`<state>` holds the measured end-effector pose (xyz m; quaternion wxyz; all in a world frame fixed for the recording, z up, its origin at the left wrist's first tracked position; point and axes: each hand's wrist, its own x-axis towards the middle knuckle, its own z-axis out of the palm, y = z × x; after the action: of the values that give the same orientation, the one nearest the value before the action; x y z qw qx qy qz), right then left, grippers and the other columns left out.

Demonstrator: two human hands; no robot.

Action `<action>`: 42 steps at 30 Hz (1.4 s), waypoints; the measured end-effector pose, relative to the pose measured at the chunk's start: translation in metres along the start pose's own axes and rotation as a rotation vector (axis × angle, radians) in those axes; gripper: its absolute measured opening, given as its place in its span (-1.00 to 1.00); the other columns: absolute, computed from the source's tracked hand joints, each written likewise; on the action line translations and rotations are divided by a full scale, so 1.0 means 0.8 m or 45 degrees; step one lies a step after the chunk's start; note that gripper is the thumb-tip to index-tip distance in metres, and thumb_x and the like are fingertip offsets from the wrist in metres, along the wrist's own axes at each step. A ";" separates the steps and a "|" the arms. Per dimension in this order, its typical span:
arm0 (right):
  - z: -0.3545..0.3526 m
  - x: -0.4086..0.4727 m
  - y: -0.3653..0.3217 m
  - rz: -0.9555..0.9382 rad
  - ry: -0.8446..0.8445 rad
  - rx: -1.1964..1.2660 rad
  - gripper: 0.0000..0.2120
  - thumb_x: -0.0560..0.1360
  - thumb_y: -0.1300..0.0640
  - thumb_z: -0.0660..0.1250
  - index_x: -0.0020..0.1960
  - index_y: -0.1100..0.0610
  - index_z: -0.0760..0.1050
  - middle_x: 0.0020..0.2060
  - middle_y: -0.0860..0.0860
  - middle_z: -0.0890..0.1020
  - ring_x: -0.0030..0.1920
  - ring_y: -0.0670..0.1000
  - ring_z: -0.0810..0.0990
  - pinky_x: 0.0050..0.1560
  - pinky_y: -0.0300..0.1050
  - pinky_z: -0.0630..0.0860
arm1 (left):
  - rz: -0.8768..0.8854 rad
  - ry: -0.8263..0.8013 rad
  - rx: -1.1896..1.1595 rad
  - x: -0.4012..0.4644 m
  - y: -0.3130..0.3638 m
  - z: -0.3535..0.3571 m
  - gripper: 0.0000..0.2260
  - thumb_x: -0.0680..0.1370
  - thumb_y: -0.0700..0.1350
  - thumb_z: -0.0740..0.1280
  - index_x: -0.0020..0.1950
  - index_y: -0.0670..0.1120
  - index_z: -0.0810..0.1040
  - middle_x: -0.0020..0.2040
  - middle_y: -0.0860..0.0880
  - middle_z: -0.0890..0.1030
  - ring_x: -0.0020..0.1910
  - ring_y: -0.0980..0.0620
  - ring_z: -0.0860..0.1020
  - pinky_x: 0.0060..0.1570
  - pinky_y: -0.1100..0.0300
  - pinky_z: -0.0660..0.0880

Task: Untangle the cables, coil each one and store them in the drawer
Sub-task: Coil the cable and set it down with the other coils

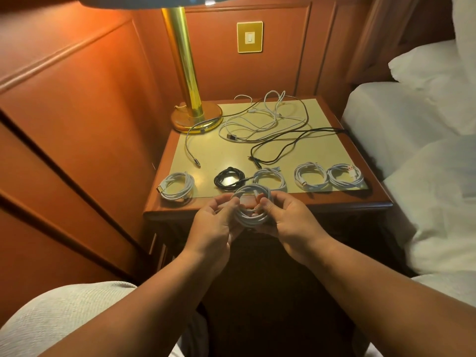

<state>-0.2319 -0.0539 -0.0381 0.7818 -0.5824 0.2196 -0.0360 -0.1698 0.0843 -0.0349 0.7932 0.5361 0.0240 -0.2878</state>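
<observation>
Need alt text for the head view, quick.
Both hands, left hand and right hand, hold a white cable coil over the nightstand. Five finished coils line its front edge; loose cables lie tangled behind, beside a brass lamp.

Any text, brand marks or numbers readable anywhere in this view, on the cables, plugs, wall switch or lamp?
None can be read.
Wall switch plate: plain, no marking visible.
Pink-tipped plug on the far-right coiled cable: too small to show any print.
White coil held in both hands: no label visible.
Lamp: bare brass, no text.
</observation>
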 end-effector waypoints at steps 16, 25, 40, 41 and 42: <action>0.007 -0.031 -0.023 0.341 -0.063 0.218 -0.68 0.63 0.06 0.23 0.30 0.17 0.53 0.16 0.17 0.65 0.10 0.13 0.61 -0.10 -0.02 0.54 | 0.144 -0.267 -0.158 -0.028 0.008 0.020 -0.69 0.71 -0.21 0.07 0.45 -0.02 0.31 0.05 -0.23 0.69 -0.03 -0.15 0.70 -0.14 0.08 0.66; 0.006 -0.084 -0.068 0.166 0.029 -0.007 -0.83 0.63 0.21 0.23 0.17 0.21 0.53 0.06 0.20 0.68 0.02 0.12 0.68 -0.09 -0.01 0.64 | 0.455 -0.301 0.491 -0.067 0.014 0.042 -0.59 0.66 -0.33 0.18 0.32 0.16 0.37 0.20 -0.19 0.56 0.13 -0.15 0.65 0.16 -0.07 0.60; -0.035 -0.100 -0.127 0.001 0.174 -0.094 -0.90 0.63 0.19 0.26 0.08 0.18 0.52 0.00 0.16 0.65 0.02 0.12 0.67 -0.01 0.01 0.66 | 0.226 -0.282 0.421 -0.060 0.042 0.099 -0.36 0.42 -0.11 0.54 0.43 0.10 0.36 0.22 -0.16 0.59 0.05 -0.09 0.67 -0.07 0.07 0.57; -0.037 -0.099 -0.129 0.016 0.180 -0.073 -0.91 0.63 0.18 0.27 0.06 0.17 0.53 -0.01 0.16 0.65 0.01 0.12 0.67 0.01 0.02 0.65 | 0.210 -0.271 0.403 -0.059 0.042 0.101 -0.34 0.38 -0.06 0.57 0.41 0.11 0.38 0.24 -0.16 0.58 0.08 -0.10 0.66 -0.04 0.04 0.56; -0.040 -0.098 -0.131 0.033 0.188 -0.062 -0.90 0.63 0.16 0.27 0.05 0.16 0.54 -0.02 0.15 0.66 0.00 0.11 0.67 0.02 0.02 0.63 | 0.200 -0.278 0.395 -0.058 0.042 0.103 -0.33 0.33 -0.02 0.57 0.39 0.13 0.40 0.24 -0.16 0.58 0.09 -0.11 0.66 -0.03 0.03 0.56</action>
<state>-0.2941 -0.0915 0.0757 0.7494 -0.5943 0.2850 -0.0635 -0.2146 0.0420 0.0439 0.7190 0.6177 -0.1485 -0.2819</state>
